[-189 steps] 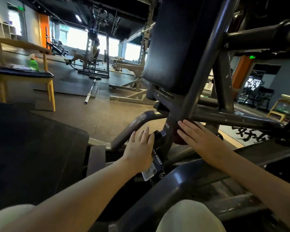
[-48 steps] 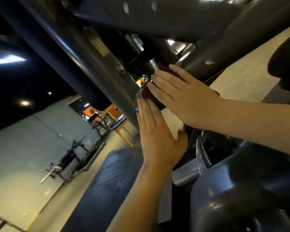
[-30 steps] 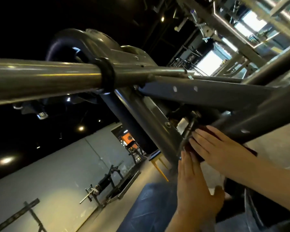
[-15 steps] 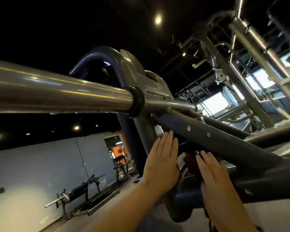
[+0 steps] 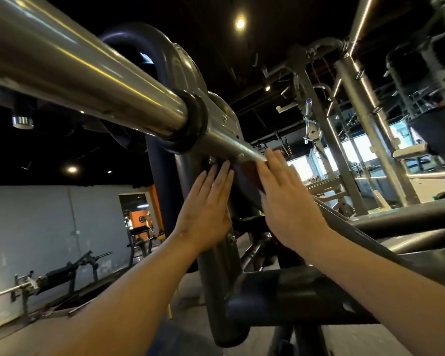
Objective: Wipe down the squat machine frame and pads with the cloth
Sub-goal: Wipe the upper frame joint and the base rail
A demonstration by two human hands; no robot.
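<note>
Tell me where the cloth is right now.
Head view, centre: the dark red cloth lies under the right hand, pressed flat against the frame just below the steel bar, right of the left hand.

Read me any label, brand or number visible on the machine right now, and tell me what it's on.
No text can be read in this view.
Chrome bar: bare metal, no marking.
Grey frame post beside the left hand: bolts only, no label showing.
Dark red cloth under the right hand: plain.
Orange wall through the far doorway: anything there is too small to read.
</note>
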